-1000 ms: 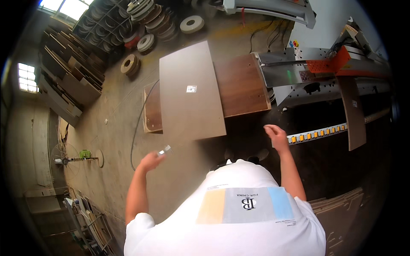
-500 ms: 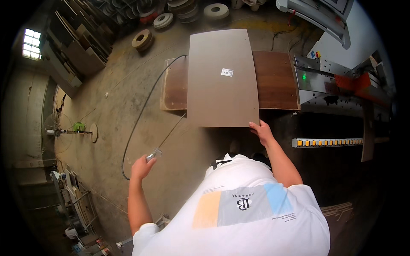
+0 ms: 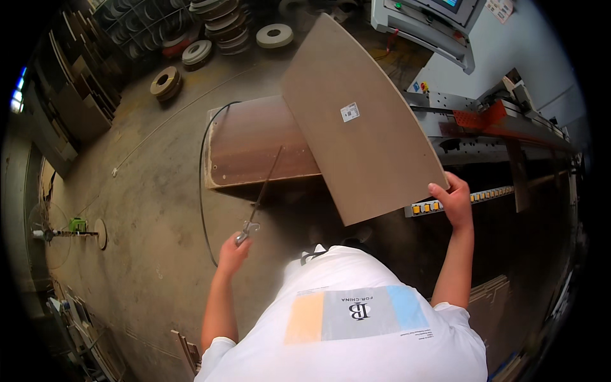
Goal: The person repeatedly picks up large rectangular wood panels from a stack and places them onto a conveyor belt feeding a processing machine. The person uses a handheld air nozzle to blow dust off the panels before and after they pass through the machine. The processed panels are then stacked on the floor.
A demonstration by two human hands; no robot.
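A large grey-brown board (image 3: 388,153) with a white label is tilted and turned askew. My right hand (image 3: 455,204) grips its near right corner, thumb on the top face. Beneath and left of it a brown wooden stand (image 3: 254,137) shows its bare top. My left hand (image 3: 233,256) is closed round the handle of an air blow gun (image 3: 248,230), whose long thin nozzle points over the stand's near edge. A black hose (image 3: 202,184) loops from near that hand up to the stand's far left corner.
At the right stands a machine with an orange guard (image 3: 477,120), a row of yellow rollers (image 3: 428,207) and a control panel (image 3: 426,25). Rolls of edging (image 3: 165,83) lie on the far floor. A fan (image 3: 48,234) stands at left, and boards (image 3: 83,95) lean far left.
The board has turned and swung to the right with my right hand, uncovering the stand's left part. My left hand's blow gun has come nearer the stand, and the view has shifted.
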